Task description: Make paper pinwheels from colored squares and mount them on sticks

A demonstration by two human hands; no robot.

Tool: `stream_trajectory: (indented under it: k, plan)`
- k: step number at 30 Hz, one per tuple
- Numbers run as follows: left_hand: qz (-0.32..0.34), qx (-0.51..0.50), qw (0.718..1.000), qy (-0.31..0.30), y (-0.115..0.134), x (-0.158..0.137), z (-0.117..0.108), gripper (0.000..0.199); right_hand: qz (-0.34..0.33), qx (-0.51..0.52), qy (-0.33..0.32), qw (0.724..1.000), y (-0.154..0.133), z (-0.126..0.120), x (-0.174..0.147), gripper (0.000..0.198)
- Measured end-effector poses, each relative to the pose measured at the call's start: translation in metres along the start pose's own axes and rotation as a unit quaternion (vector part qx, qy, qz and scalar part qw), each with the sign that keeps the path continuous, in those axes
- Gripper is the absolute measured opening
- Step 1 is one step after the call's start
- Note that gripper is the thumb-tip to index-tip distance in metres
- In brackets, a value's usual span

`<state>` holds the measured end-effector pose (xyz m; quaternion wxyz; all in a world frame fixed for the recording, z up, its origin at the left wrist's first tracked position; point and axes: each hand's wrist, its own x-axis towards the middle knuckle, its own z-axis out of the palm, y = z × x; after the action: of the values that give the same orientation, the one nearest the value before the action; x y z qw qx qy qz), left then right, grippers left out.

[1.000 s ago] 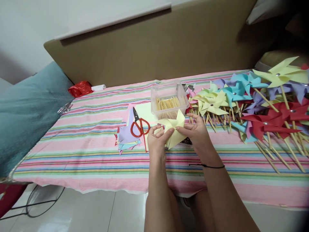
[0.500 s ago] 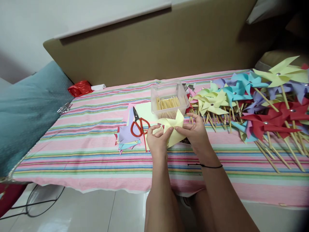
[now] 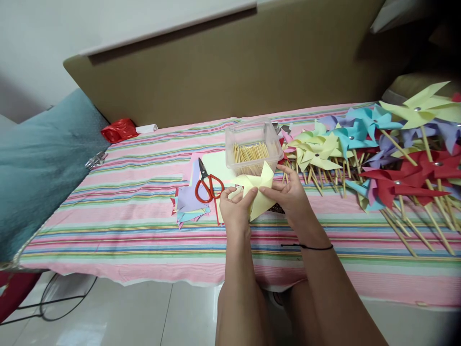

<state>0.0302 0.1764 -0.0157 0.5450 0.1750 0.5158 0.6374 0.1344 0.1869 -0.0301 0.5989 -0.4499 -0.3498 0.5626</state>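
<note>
Between my two hands is a pale yellow paper pinwheel (image 3: pixel 262 204), its blades folded in toward the middle. My left hand (image 3: pixel 236 206) pinches it from the left, thumb at the centre. My right hand (image 3: pixel 291 192) grips it from the right, its thumb meeting the left one there. No stick shows on this pinwheel. Just behind it stands a clear plastic box (image 3: pixel 236 168) holding many short wooden sticks (image 3: pixel 251 152). Scissors with red handles (image 3: pixel 206 185) lie left of my left hand, on coloured paper sheets (image 3: pixel 216 166).
Cut paper pieces (image 3: pixel 190 201) are stacked at the left of the scissors. Many finished pinwheels on sticks (image 3: pixel 396 182) crowd the right side. A red plastic bag (image 3: pixel 120 130) lies at the back left beside a teal cushion (image 3: pixel 50 158). A striped cloth (image 3: pixel 126 240) covers the surface.
Both hands keep their pinch on the pinwheel's centre with barely any movement. The view has shifted very slightly.
</note>
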Motion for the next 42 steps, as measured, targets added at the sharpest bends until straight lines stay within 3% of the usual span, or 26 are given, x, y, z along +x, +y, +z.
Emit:
stream_trajectory:
  k: [8,14,18,22,26,29,32,37,42]
  plan:
    - [-0.018,0.074,0.992,-0.098,0.005,0.006,-0.014,0.057,0.021,-0.033,0.009,0.999,-0.004,-0.006,-0.001,0.094]
    - [0.017,0.144,0.982,-0.118,0.011,0.007,-0.021,0.063,0.054,-0.071,-0.024,0.996,-0.005,-0.011,-0.002,0.097]
    - [0.023,0.124,0.989,-0.082,0.009,0.01,-0.02,0.064,0.043,-0.076,-0.03,0.996,-0.006,-0.012,-0.001,0.091]
    - [0.032,0.02,0.999,0.004,0.007,0.014,-0.018,0.058,-0.035,-0.044,-0.019,0.998,-0.011,-0.018,-0.003,0.071]
    - [0.033,-0.065,0.996,0.049,0.008,0.017,-0.016,0.052,-0.084,-0.04,-0.103,0.99,-0.011,-0.024,-0.008,0.044]
    - [0.045,-0.083,0.994,0.059,0.008,0.017,-0.015,0.05,-0.066,-0.072,-0.18,0.979,-0.005,-0.021,-0.01,0.023]
    - [0.044,-0.091,0.994,0.042,0.006,0.016,-0.014,0.051,-0.027,-0.098,-0.211,0.972,0.001,-0.012,-0.01,0.016]
    - [0.052,-0.066,0.996,0.042,0.005,0.014,-0.012,0.059,-0.017,-0.089,-0.169,0.981,0.0,-0.001,-0.011,0.015]
    - [0.059,-0.023,0.997,0.041,0.004,0.007,-0.007,0.069,-0.006,-0.013,-0.107,0.994,0.001,0.004,-0.009,0.019]
